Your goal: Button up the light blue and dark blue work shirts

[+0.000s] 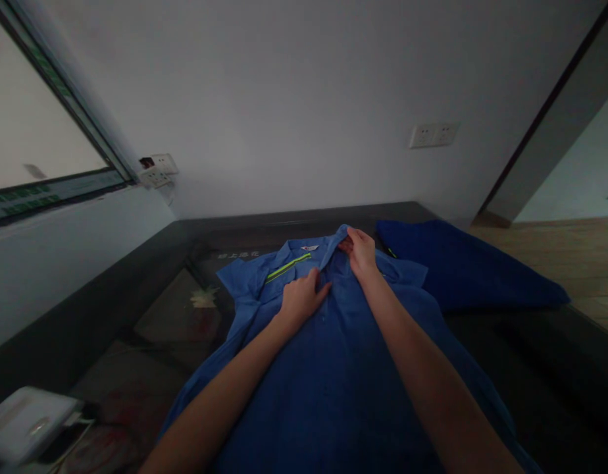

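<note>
A blue collared work shirt lies spread front side up on the dark table, its collar at the far end. A yellow-green stripe runs across one chest side, and a white label shows inside the neck. With bent fingers, my left hand holds the shirt's front opening at chest height, its thumb pointing right. Higher up, my right hand pinches the right collar edge between thumb and fingers and lifts it slightly. My fingertips are partly hidden by cloth.
Folded darker blue cloth lies to the right on the dark table. A white device with a cable sits at the near left. Behind the table stands a wall with sockets; a window is at the left.
</note>
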### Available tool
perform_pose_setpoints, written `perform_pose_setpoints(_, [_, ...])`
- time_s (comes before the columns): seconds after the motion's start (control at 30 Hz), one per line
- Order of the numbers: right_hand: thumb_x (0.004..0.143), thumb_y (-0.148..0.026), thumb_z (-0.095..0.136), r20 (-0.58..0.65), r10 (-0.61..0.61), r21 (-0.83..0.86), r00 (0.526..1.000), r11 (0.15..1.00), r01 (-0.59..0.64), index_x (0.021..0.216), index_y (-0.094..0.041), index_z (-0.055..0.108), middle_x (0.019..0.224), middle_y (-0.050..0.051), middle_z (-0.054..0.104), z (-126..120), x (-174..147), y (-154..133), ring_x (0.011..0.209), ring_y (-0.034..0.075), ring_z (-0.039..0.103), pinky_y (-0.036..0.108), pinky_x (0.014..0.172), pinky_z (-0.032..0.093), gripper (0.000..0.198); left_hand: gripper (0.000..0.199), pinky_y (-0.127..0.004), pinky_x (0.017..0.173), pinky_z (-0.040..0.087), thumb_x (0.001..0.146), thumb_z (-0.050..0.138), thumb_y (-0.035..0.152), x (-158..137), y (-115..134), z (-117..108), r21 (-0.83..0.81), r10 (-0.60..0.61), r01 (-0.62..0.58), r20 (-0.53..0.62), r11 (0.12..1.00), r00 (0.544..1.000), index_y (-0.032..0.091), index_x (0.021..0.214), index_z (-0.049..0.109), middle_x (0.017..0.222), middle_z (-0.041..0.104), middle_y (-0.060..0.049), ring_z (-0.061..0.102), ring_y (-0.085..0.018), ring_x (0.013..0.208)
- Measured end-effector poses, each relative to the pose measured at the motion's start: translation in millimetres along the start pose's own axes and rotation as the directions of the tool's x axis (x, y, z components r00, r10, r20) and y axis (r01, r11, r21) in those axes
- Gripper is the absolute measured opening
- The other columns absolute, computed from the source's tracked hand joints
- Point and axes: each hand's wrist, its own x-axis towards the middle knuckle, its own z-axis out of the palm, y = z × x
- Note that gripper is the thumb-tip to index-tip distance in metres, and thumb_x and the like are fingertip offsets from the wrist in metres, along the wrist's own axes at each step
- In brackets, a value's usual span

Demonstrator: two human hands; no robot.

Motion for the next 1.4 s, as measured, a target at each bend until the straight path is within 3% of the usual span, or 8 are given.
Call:
perform_pose_setpoints(0.1, [0.072, -0.035, 0.067, 0.088, -0.006, -0.045, 0.996, 0.999, 0.01, 0.068, -0.018, 0.054, 0.056, -0.002, 0.061, 8, -11, 2, 0.05, 0.013, 0.059, 0.023, 0.049, 0.053, 0.021, 0.024, -0.026, 0.06, 0.04, 0.086, 0.051, 0.039, 8, -11, 15, -0.161, -0.112, 0.107, -0.025, 0.981, 0.993, 0.022, 0.104, 0.054, 0.075, 0.065, -0.004, 0.063, -0.02, 0.068])
perform_pose_setpoints(0.3, [0.074, -0.04, 0.065, 0.294, 0.054, -0.363, 0.954, 0.93, 0.059, 0.092, -0.019, 0.057, 0.078, 0.001, 0.064, -1, -45, 22, 0.062, 0.013, 0.063, 0.022, 0.048, 0.053, 0.029, 0.015, -0.024, 0.063, 0.042, 0.083, 0.051, 0.021, 9, -37, 44, -0.575, -0.17, 0.091, -0.085, 0.813, 0.982, 0.017, 0.094, 0.06, 0.071, 0.062, 0.0, 0.058, -0.015, 0.066])
perform_pose_setpoints(0.43, [0.082, -0.038, 0.055, 0.426, -0.054, -0.581, 0.903, 0.749, 0.319, 0.098, -0.019, 0.057, 0.086, 0.002, 0.061, -18, -77, 29, 0.063, 0.012, 0.059, 0.021, 0.05, 0.049, 0.025, 0.014, -0.024, 0.065, 0.044, 0.085, 0.05, 0.025, -1, -46, 51, -0.639, -0.199, 0.094, -0.094, 0.764, 0.975, 0.016, 0.091, 0.059, 0.076, 0.062, -0.001, 0.058, -0.015, 0.071])
perform_pose_setpoints(0.6, [0.089, -0.029, 0.05, 0.675, -0.015, -0.661, 0.737, 0.432, 0.614, 0.084, -0.018, 0.06, 0.083, 0.003, 0.063, -28, -98, 36, 0.076, 0.015, 0.058, 0.025, 0.07, 0.044, 0.016, 0.012, -0.023, 0.068, 0.044, 0.084, 0.052, 0.026, -3, -49, 53, -0.758, -0.222, 0.059, -0.114, 0.649, 0.968, 0.016, 0.089, 0.055, 0.076, 0.059, 0.0, 0.055, -0.013, 0.071])
perform_pose_setpoints(0.83, [0.092, -0.03, 0.049, 0.635, 0.08, -0.738, 0.769, 0.356, 0.573, 0.09, -0.019, 0.06, 0.074, 0.001, 0.065, -28, -87, 42, 0.068, 0.015, 0.06, 0.023, 0.064, 0.04, 0.016, 0.008, -0.021, 0.064, 0.044, 0.081, 0.055, 0.025, 1, -44, 48, -0.82, -0.264, 0.127, -0.03, 0.558, 0.964, 0.017, 0.08, 0.056, 0.074, 0.059, 0.001, 0.055, -0.012, 0.07])
perform_pose_setpoints(1.1, [0.094, -0.038, 0.046, 0.677, 0.183, -0.732, 0.713, 0.062, 0.679, 0.094, -0.022, 0.059, 0.089, 0.004, 0.067, -25, -85, 25, 0.079, 0.018, 0.061, 0.024, 0.064, 0.036, 0.021, 0.013, -0.023, 0.071, 0.045, 0.084, 0.053, 0.028, -3, -39, 45, -0.795, -0.147, 0.02, -0.086, 0.606, 0.985, 0.016, 0.084, 0.06, 0.08, 0.063, -0.002, 0.058, -0.014, 0.075])
perform_pose_setpoints(1.23, [0.093, -0.035, 0.048, 0.712, 0.148, -0.7, 0.686, 0.075, 0.71, 0.086, -0.021, 0.06, 0.086, 0.003, 0.066, -27, -81, 21, 0.081, 0.017, 0.059, 0.023, 0.066, 0.035, 0.02, 0.013, -0.023, 0.071, 0.045, 0.085, 0.051, 0.026, -5, -36, 42, -0.75, -0.144, 0.0, -0.126, 0.662, 0.981, 0.016, 0.088, 0.058, 0.083, 0.062, -0.003, 0.057, -0.014, 0.077])
perform_pose_setpoints(1.4, [0.093, -0.031, 0.048, 0.734, 0.137, -0.673, 0.665, 0.275, 0.687, 0.084, -0.02, 0.06, 0.08, 0.001, 0.063, -28, -71, 19, 0.076, 0.016, 0.057, 0.023, 0.067, 0.035, 0.019, 0.01, -0.022, 0.06, 0.038, 0.083, 0.053, 0.025, -1, -33, 20, -0.589, -0.098, -0.002, -0.137, 0.808, 0.986, 0.017, 0.084, 0.059, 0.069, 0.055, 0.001, 0.05, -0.012, 0.064])
